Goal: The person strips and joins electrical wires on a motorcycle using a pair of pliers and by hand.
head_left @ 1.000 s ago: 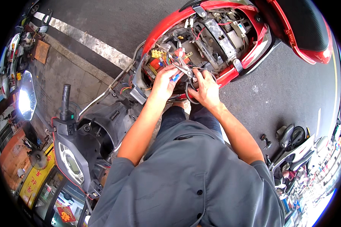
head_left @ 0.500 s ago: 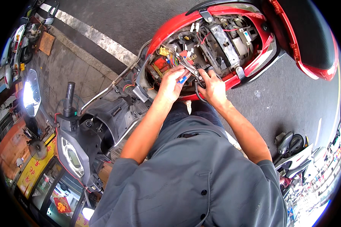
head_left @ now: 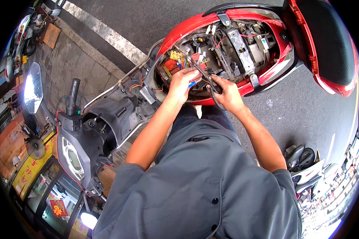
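Observation:
My right hand is closed around the dark handles of a pair of pliers, whose jaws point up and left into a bundle of coloured wires. Fingers of my left hand are pinched together beside the jaws, on a thin wire. A blue connector hangs just under those fingertips. Both hands are over the open body of a red scooter, at its near left part. The exact spot where the jaws meet the wire is too small to make out.
A metal cross bracket spans the opening. The black seat is tipped out to the right. At the left are the scooter's handlebar grip, mirror and dashboard. Another scooter stands at the lower right.
The pliers have turned and now show a narrower side. My right hand has shifted slightly right and down with them, while the left keeps its pinch. The whole view has moved a little.

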Demonstrator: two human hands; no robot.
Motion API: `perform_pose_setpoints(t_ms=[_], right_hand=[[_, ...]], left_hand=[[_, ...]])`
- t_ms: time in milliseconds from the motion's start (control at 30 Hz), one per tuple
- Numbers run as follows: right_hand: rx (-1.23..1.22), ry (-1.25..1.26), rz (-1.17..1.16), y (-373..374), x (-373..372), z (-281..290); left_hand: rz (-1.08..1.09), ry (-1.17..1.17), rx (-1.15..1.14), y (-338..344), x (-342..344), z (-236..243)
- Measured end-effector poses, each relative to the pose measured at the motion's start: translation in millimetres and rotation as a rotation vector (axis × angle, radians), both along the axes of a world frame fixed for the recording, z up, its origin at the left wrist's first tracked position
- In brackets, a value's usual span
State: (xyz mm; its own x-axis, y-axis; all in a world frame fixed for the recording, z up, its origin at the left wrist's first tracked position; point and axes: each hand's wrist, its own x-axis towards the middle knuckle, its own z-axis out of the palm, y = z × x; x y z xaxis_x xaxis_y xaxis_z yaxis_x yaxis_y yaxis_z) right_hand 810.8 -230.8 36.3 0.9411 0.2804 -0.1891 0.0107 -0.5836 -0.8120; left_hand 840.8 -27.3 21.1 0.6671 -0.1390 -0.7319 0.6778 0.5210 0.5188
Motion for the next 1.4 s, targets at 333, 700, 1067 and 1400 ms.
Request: perform_pose_setpoints(t_ms=[333, 700, 1067, 1400], right_hand=[[-0.328, -0.133, 0.000, 7.1, 3.4, 23.6], [-0.352, -0.052, -0.014, 11.8, 5.8, 16.4], [-0.173, 0.104, 0.010, 1.8, 16.5, 9.5], [-0.305, 0.129, -0.046, 11.7, 0.8, 21.6]], left_hand=[[-0.047, -0.082, 0.081, -1.3, -6.7, -11.7], [0.076, -0.130, 0.192, -19.5, -12.3, -9.3], [0.007, -0.145, 0.175, -17.0, -12.8, -14.2], [0.000, -0.152, 0.140, -7.0, -22.3, -29.3]])
